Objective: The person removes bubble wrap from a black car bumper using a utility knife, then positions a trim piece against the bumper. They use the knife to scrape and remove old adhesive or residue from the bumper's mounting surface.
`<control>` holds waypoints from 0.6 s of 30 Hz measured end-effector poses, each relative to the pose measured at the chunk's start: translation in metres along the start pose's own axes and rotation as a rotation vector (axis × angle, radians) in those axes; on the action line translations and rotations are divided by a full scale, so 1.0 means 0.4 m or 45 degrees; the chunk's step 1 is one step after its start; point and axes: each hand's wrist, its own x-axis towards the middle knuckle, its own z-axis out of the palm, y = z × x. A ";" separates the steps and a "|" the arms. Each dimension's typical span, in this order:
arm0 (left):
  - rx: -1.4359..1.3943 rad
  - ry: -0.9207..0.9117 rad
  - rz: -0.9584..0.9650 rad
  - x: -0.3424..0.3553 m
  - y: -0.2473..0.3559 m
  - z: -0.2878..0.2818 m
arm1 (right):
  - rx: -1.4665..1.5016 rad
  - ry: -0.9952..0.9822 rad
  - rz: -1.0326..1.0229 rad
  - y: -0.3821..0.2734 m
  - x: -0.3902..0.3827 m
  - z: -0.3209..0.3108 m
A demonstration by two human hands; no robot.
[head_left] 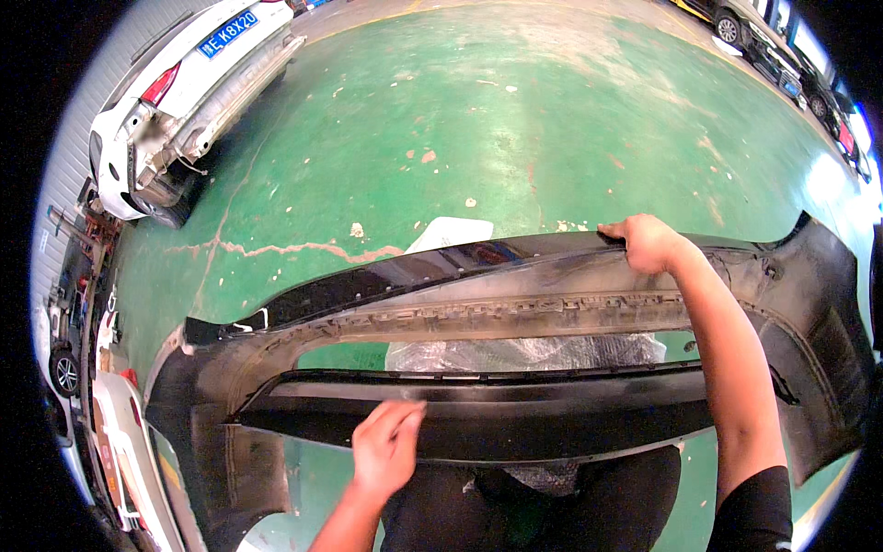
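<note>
A black car bumper cover [570, 273] stretches across the view in front of me, its dusty inner side toward me. My right hand [648, 245] grips its top edge right of the middle, fingers over the rim. Along its lower part runs a glossy black trim panel [552, 403], below a long opening. My left hand [386, 447] is at this panel's left half, fingers curled in and thumb against them; whether something small is pinched there, I cannot make out. My legs in dark trousers are just below the panel.
Crumpled clear plastic wrap [524, 354] shows through the opening. A white piece [452, 233] lies behind the bumper on the green floor [405, 129]. At the upper left stands a white car [207, 69] without its rear bumper. More cars [727, 29] are at the far right; white body parts [124, 432] lean at left.
</note>
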 end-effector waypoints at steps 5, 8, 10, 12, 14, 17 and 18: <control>-0.372 0.730 -0.787 -0.365 -0.285 -0.019 | 0.022 0.112 -0.084 0.019 0.053 0.033; -0.111 0.229 -1.141 -0.491 -0.501 0.053 | 0.003 0.101 -0.068 0.034 0.067 0.036; -0.130 -0.022 -1.236 -0.534 -0.564 0.130 | 0.008 0.076 -0.076 0.011 0.089 0.037; -0.186 -0.145 -1.271 -0.579 -0.594 0.171 | 0.027 0.125 -0.122 0.011 0.089 0.053; -0.228 -0.247 -1.284 -0.601 -0.619 0.187 | 0.044 0.198 -0.195 0.026 0.067 0.058; -0.255 -0.322 -1.302 -0.624 -0.650 0.197 | -0.016 0.137 -0.079 0.011 0.078 0.044; -0.272 -0.377 -1.293 -0.624 -0.655 0.210 | -0.055 0.128 -0.027 0.011 0.062 0.024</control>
